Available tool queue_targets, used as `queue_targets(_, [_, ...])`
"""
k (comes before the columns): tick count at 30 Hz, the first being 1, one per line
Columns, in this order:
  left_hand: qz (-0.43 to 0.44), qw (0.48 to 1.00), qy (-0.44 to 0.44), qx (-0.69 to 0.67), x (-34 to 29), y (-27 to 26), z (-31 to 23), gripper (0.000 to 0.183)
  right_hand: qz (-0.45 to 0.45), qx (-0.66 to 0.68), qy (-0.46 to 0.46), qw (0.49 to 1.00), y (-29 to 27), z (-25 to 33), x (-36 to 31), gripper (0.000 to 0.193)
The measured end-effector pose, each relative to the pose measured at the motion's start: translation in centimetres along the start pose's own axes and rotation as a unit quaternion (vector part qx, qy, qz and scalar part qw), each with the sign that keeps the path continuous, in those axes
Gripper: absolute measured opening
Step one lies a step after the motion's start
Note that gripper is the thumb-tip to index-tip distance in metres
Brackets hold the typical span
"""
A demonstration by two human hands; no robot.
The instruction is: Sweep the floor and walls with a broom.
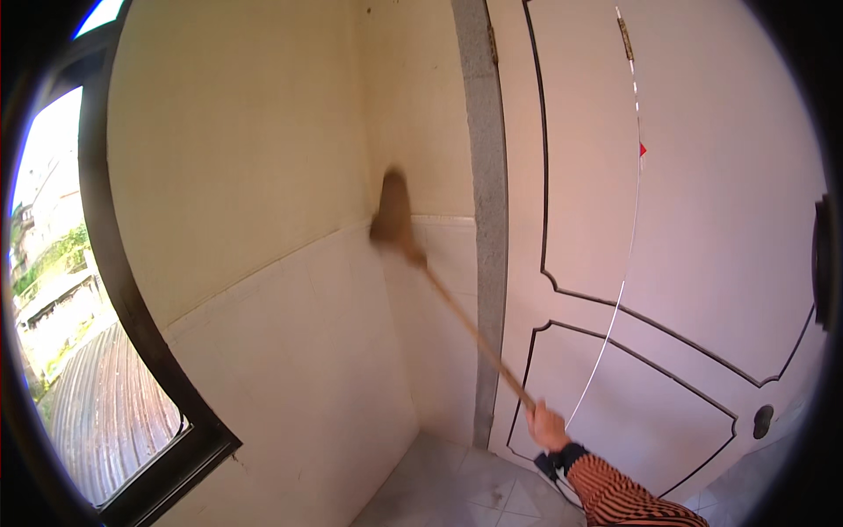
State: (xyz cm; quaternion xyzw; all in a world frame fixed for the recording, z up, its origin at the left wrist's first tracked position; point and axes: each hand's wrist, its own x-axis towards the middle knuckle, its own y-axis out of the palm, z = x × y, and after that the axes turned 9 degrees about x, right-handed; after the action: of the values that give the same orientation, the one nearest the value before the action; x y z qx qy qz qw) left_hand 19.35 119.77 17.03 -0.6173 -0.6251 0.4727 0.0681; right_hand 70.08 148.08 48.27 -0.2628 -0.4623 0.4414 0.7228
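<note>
My right hand point(549, 428) is closed round the lower end of a long wooden broom handle, at the end of an arm in an orange-and-black patterned sleeve. The broom point(474, 330) slants up and away to the left. Its brown bristle head point(392, 209), a little blurred, is at the corner of the two walls, around the line where the yellowish upper wall point(263, 132) meets the white lower wall point(299, 351). Whether the bristles touch the wall I cannot tell. My left hand is out of the picture.
On the left, a dark-framed window point(97, 176) looks out on a corrugated roof. To the right is a pale pink door point(580, 202) with dark trim, crossed by a thin white cable point(634, 220). Grey floor tiles point(457, 483) lie below; a black object point(546, 465) is near my wrist.
</note>
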Motion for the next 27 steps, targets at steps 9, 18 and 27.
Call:
queue_targets(9, [-0.006,0.999,0.044,-0.003,0.3,-1.1,0.7,0.035,0.186,0.014,0.130,0.974,-3.6,-0.8,-10.7,0.037])
queue_targets(18, [0.083,0.953,0.001,-0.291,10.4,2.9,4.4,0.039,0.003,0.062,0.061,0.996,-12.1,3.9,-10.9,0.033])
queue_targets(27, [0.021,0.990,0.114,-0.078,10.0,2.8,1.2,0.037,-0.237,0.027,-0.089,0.967,-16.5,14.6,9.7,0.032])
